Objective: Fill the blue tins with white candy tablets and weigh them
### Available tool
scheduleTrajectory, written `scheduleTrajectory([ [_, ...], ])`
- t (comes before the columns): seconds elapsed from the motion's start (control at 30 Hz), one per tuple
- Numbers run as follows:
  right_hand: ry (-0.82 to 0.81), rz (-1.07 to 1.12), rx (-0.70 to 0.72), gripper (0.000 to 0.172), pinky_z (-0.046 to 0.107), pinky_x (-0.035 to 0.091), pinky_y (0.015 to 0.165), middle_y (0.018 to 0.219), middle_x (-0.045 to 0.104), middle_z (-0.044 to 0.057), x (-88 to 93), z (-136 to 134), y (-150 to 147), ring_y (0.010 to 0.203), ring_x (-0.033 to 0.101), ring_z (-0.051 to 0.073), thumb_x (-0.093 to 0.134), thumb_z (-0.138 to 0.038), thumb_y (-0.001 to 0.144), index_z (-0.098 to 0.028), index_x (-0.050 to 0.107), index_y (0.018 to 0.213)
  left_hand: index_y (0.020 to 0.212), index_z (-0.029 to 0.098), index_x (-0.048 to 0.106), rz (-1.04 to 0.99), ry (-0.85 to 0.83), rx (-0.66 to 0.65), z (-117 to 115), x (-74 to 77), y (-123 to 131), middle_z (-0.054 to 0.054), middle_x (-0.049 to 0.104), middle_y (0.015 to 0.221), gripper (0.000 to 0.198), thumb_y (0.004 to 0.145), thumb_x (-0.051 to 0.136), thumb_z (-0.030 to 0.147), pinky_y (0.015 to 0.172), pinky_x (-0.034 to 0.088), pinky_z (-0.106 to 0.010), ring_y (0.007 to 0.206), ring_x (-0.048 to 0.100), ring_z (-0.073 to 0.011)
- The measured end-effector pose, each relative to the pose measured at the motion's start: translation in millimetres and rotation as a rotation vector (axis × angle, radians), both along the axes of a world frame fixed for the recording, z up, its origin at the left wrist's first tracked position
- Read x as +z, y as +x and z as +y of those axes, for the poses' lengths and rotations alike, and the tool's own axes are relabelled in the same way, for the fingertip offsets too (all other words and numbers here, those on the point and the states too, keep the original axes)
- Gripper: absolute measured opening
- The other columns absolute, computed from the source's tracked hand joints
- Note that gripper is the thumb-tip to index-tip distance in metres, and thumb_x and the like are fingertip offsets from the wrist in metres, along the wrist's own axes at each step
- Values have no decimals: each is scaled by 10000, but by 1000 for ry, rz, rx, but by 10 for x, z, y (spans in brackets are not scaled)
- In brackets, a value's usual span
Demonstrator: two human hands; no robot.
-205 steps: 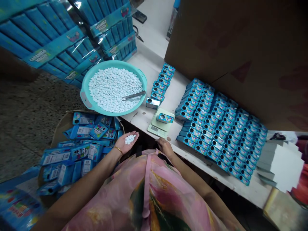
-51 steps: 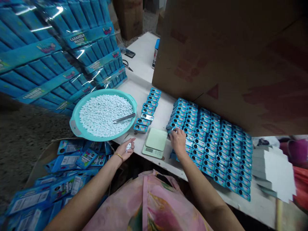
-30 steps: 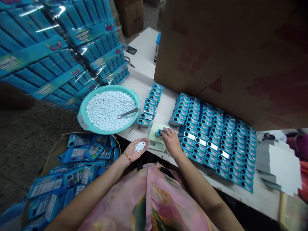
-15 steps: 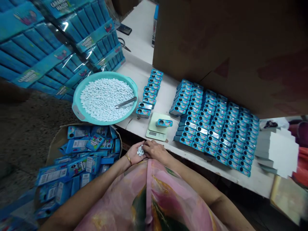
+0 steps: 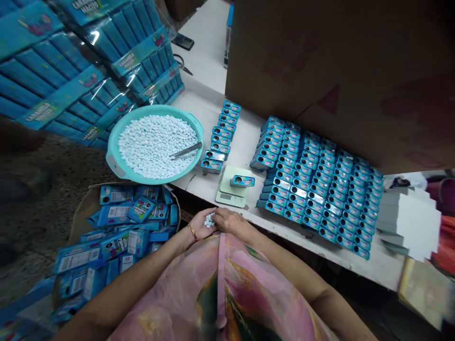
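Observation:
My left hand is cupped palm up below the table edge, holding a small heap of white candies. My right hand reaches into that palm, its fingertips pinched at the candies. A blue tin with a round hole on top lies on the pale green scale just beyond my hands. The teal basin full of white candies, with a metal scoop in it, stands to the left.
Rows of blue tins cover the white table on the right; a short row lies beside the basin. A large cardboard box stands behind. Blue cartons fill a box on the floor; wrapped packs are stacked left.
My right hand took a tin from the rows, set it on the scale, then came back to my left palm. The left hand kept holding the candies.

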State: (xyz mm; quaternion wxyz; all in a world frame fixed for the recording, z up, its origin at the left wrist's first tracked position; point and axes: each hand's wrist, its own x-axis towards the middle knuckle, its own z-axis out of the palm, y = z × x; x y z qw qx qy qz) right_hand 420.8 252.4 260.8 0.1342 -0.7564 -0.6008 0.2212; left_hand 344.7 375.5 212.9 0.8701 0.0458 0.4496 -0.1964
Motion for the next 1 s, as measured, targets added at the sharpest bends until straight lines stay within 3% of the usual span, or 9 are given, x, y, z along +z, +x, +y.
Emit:
scheduleTrajectory([
  [0.2, 127, 50, -70, 235, 254, 420, 738, 1026, 557, 49, -21, -87, 177, 911, 503, 151, 412, -273, 870, -213, 538, 1059, 746, 80, 573, -30, -14, 13, 12, -40, 37, -68, 625, 583, 145, 798, 454, 145, 562, 515, -290, 556, 614, -155],
  [0.33, 181, -120, -384, 287, 330, 382, 851, 1088, 531, 102, 13, -219, 663, 1014, 457, 197, 421, -265, 861, -181, 518, 1118, 849, 53, 594, -26, 35, 23, 70, -36, 60, -167, 665, 797, 171, 792, 464, 148, 677, 526, -354, 779, 643, -236],
  [0.4, 118, -194, -454, 396, 371, 361, 870, 1169, 484, 117, 21, -235, 919, 1069, 416, 232, 484, -286, 827, -180, 445, 1207, 852, 49, 597, -10, 69, 59, 117, -27, 70, -179, 664, 817, 169, 784, 471, 141, 689, 529, -357, 802, 640, -247],
  [0.57, -72, -252, -373, 622, 395, 347, 846, 1241, 432, 108, -29, -120, 1231, 1094, 381, 264, 610, -313, 737, -218, 334, 1286, 868, 60, 593, 63, 159, 208, 276, -17, 66, -174, 661, 806, 178, 794, 451, 137, 681, 543, -372, 829, 634, -254],
  [0.83, -182, -226, -253, 368, 322, 366, 770, 1045, 543, 80, -39, -12, 1368, 938, 473, 227, 520, -314, 800, -202, 457, 1145, 847, 68, 586, 133, 181, 349, 420, -85, 52, -167, 658, 804, 165, 797, 440, 126, 693, 549, -366, 810, 637, -239],
  [1.0, -122, -307, -358, 426, 308, 359, 800, 1094, 522, 94, 55, 258, 2008, 988, 466, 232, 471, -316, 821, -177, 394, 1217, 843, 68, 578, 165, 181, 371, 436, -128, 138, -169, 656, 803, 153, 803, 444, 130, 692, 551, -352, 799, 640, -233],
])
